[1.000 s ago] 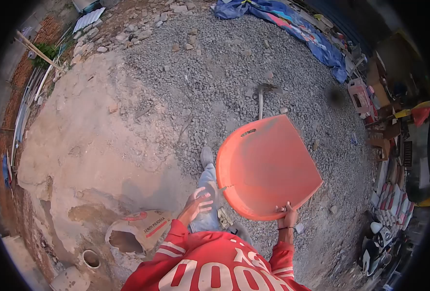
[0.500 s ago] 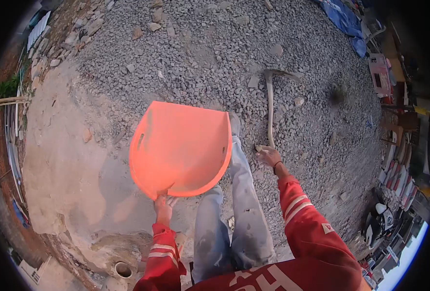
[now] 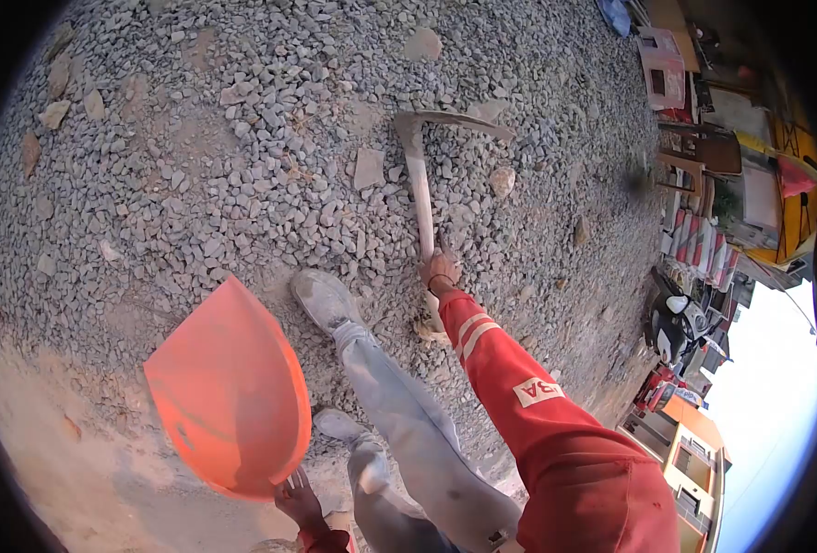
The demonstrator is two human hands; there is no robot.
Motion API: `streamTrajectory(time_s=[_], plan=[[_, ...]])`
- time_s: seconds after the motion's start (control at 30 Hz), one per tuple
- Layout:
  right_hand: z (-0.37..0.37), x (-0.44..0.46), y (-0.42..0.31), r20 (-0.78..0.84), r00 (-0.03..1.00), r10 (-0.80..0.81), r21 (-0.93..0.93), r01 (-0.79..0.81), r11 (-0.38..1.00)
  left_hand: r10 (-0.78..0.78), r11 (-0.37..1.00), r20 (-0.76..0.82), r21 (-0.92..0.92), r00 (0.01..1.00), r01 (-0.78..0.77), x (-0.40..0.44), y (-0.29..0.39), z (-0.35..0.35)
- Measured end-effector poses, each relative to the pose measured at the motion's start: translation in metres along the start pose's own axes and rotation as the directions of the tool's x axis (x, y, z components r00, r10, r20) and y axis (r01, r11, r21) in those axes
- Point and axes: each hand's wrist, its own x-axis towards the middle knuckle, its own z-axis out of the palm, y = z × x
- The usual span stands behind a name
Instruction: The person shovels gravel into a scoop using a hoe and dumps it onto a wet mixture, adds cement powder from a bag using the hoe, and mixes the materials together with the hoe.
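My left hand (image 3: 299, 500), at the bottom of the view, grips the rear rim of an orange plastic scoop pan (image 3: 229, 387). The pan is tilted, its straight front edge pointing up and left; dust coats its inside. My right hand (image 3: 442, 271) is wrapped around the wooden handle (image 3: 421, 203) of a hoe. The metal hoe head (image 3: 453, 120) rests at the gravel, its blade reaching to the right. Part of the handle is hidden by my hand and sleeve.
Grey gravel (image 3: 270, 175) covers most of the ground, with bare earth (image 3: 49, 442) at lower left. My shoe (image 3: 325, 300) stands between pan and hoe. A flat stone (image 3: 369, 169) lies beside the handle. A parked motorcycle (image 3: 674, 327) and stacked items line the right.
My view has turned right. My right hand now holds the hoe farther up its handle, nearer the head. The pan has swung to the left of my legs and tilted, still in my left hand.
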Motion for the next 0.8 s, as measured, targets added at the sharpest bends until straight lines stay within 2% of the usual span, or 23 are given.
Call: streamTrajectory(time_s=[0.1,0.13,0.17,0.2,0.27,0.3,0.33,0.4,0.47,0.53,0.6,0.7,0.73,0.8], plan=[[-0.026,-0.032,-0.009,-0.053,0.998,0.029,0.225,-0.016,0.974,-0.012,1.000,-0.025,0.011,1.000,0.012,-0.037,0.024,0.016],[-0.043,-0.050,-0.009,-0.164,0.986,0.018,0.290,0.030,0.956,0.001,0.998,-0.029,0.070,1.000,0.001,-0.055,0.035,0.017],[-0.069,-0.068,-0.001,-0.154,0.988,-0.014,0.352,0.069,0.934,0.024,0.992,-0.029,0.124,0.999,-0.020,-0.074,0.046,0.018],[-0.126,-0.095,-0.008,-0.168,0.985,-0.049,0.455,0.121,0.882,0.083,0.981,0.012,0.177,0.996,-0.084,-0.093,0.078,0.034],[-0.133,-0.100,0.028,-0.199,0.977,-0.080,0.350,0.147,0.925,0.166,0.950,0.074,0.256,0.983,-0.180,-0.132,0.107,0.061],[-0.157,-0.119,0.036,-0.129,0.991,-0.033,0.408,0.083,0.909,0.210,0.931,0.118,0.279,0.970,-0.236,-0.149,0.119,0.074],[-0.186,-0.141,0.045,-0.058,0.998,0.006,0.457,0.021,0.889,0.196,0.944,0.110,0.246,0.974,-0.218,-0.142,0.132,0.072],[-0.244,-0.204,0.067,0.257,0.967,-0.005,0.688,-0.179,0.703,0.155,0.967,0.074,0.194,0.985,-0.166,-0.117,0.156,0.039],[-0.271,-0.252,0.100,0.267,0.963,-0.032,0.716,-0.176,0.675,0.226,0.938,0.140,0.237,0.964,-0.254,-0.138,0.173,0.088],[-0.275,-0.287,0.134,0.353,0.936,0.005,0.724,-0.276,0.632,0.244,0.915,0.186,0.280,0.952,-0.289,-0.169,0.186,0.147],[-0.214,-0.294,0.177,0.420,0.904,0.084,0.699,-0.381,0.605,0.224,0.911,0.228,0.296,0.948,-0.287,-0.189,0.189,0.208],[-0.249,-0.334,0.194,0.452,0.870,0.198,0.565,-0.451,0.691,0.235,0.874,0.292,0.354,0.927,-0.332,-0.220,0.172,0.307],[-0.257,-0.340,0.199,0.451,0.860,0.240,0.521,-0.472,0.711,0.182,0.868,0.334,0.388,0.925,-0.311,-0.208,0.166,0.330],[-0.189,-0.338,0.225,0.470,0.812,0.345,0.447,-0.556,0.701,0.072,0.843,0.403,0.464,0.913,-0.271,-0.167,0.152,0.381]])
